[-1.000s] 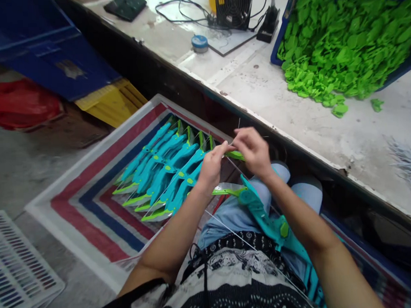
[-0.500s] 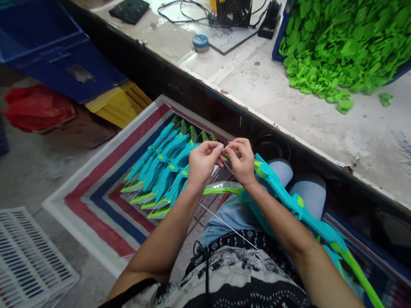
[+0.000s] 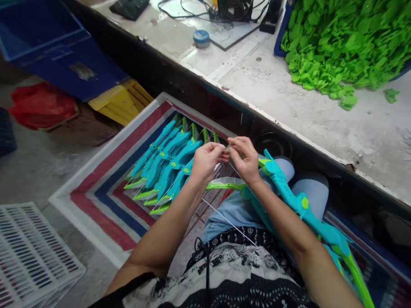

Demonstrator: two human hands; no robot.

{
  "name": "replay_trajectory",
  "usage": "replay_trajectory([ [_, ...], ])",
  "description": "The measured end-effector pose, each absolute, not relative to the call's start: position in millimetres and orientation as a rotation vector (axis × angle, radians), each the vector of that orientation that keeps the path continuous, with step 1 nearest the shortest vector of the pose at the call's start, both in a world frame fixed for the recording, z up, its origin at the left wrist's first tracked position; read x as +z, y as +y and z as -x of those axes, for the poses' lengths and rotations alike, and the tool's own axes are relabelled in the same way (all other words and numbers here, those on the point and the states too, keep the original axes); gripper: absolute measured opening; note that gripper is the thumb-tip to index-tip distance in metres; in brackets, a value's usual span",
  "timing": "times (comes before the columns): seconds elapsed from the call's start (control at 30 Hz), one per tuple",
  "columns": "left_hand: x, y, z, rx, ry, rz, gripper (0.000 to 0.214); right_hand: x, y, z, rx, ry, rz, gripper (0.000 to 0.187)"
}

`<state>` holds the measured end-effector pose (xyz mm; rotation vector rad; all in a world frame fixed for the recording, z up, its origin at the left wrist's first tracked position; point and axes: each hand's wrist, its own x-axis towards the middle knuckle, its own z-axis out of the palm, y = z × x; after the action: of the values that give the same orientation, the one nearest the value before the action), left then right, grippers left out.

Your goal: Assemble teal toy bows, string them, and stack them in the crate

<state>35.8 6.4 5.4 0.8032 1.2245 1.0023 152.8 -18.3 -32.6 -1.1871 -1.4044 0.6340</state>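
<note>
My left hand (image 3: 209,160) and my right hand (image 3: 245,160) meet fingertip to fingertip above my lap, both in a pinch. Thin white string (image 3: 228,221) is at their fingertips, beside the green tip of a teal and green toy bow (image 3: 287,187). The fingers partly cover that tip, so the knot or loop there is not clear. The bow slants down to the right across my knees, under my right forearm. Another green bow limb (image 3: 223,185) shows between my forearms. Several similar toy bows (image 3: 161,162) lie in a row to the left.
The row of bows is on a striped sheet (image 3: 104,193) with a white border. A worktable (image 3: 243,76) ahead bears a blue bin of green plastic parts (image 3: 349,36), a fan (image 3: 236,4) and a blue-lidded tin (image 3: 201,37). A white crate (image 3: 37,263) stands at lower left.
My fingers have shifted slightly at the bow's tip, still pinched together. The whole view has moved a little; the bows in the row lie as before.
</note>
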Motion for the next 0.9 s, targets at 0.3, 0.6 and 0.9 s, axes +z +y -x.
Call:
replay_trajectory([
  [0.3, 0.4, 3.7, -37.9, 0.998, 1.165, -0.804, 0.021, -32.7, -13.8, -167.4, 0.435, -1.716, 1.264, 0.023],
  [0.6, -17.4, -2.7, -35.1, 0.963, 1.229, -1.163, 0.023, -36.7, -20.4, -174.8, 0.502, -1.673, 1.268, 0.021],
  [0.9, -30.8, -12.5, -27.4, 0.846, 1.242, -1.098, 0.031, -56.7, -33.6, -170.4, 0.474, -1.676, 1.246, 0.018],
])
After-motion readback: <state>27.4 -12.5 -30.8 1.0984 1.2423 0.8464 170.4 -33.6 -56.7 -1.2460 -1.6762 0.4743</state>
